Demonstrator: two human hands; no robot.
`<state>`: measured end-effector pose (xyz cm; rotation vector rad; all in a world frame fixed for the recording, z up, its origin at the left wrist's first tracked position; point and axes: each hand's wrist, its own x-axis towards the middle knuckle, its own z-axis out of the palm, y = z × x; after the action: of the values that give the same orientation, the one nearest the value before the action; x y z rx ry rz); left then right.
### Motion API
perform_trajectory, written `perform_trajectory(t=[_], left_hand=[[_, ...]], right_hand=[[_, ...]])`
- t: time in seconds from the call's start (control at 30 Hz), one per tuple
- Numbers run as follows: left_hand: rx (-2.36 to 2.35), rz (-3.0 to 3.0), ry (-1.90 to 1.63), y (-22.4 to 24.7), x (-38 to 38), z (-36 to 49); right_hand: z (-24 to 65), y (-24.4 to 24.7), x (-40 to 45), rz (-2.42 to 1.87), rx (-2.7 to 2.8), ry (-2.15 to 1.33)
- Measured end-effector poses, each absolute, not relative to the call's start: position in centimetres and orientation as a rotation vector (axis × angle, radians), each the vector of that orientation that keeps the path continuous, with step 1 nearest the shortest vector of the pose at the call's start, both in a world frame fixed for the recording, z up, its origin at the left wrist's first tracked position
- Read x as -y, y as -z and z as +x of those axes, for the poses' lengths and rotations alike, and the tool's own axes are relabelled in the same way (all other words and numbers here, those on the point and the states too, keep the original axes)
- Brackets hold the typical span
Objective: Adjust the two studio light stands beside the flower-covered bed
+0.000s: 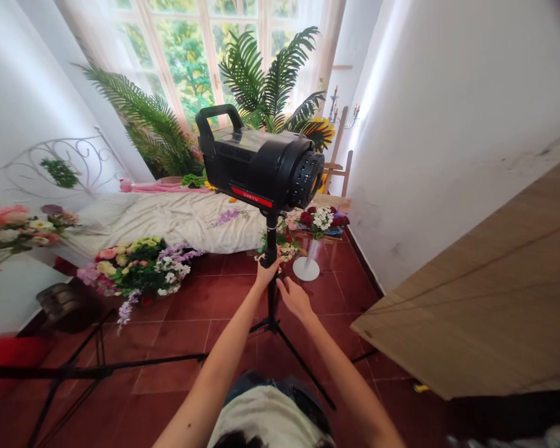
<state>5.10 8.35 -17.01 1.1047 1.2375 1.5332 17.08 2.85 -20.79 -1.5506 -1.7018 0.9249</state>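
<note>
A black studio light [256, 165] with a top handle and a red label sits on a black light stand [271, 305], its front end pointing right. My left hand [267, 272] is wrapped round the upper pole, just below the lamp's mount. Slightly lower, on the right side of the pole, my right hand [295, 298] has its fingers curled in against the stand. Its fingertips are small here, and any knob under them cannot be made out. The stand's legs spread on the red tiled floor [186, 298] before me.
Left of the stand is a flower arrangement [140, 267], with black stand legs [154, 361] near it. Behind lies a bed with a cream cover [182, 224], below palm fronds and a window. A white round base [306, 269] and a wooden panel [476, 292] are to the right.
</note>
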Motion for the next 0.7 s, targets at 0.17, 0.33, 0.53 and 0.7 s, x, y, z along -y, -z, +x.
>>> perform_trajectory(t=[0.17, 0.33, 0.53, 0.7], left_hand=[[-1.262, 1.095, -1.587, 17.0, -8.0, 5.5], [-1.346, 0.979, -1.686, 17.7, -7.1, 6.0], [-1.289, 0.991, -1.652, 17.3, -5.4, 5.6], [-1.232, 1.080, -1.580, 17.5, -1.7, 3.6]], right_hand=[[16.5, 21.1, -3.7, -1.361, 1.671, -1.131], [14.2, 22.1, -3.3, -1.101, 1.004, -1.756], [14.2, 20.9, -2.4, -0.644, 0.767, -1.939], [13.6, 20.1, -1.2, -0.666, 0.918, -1.841]])
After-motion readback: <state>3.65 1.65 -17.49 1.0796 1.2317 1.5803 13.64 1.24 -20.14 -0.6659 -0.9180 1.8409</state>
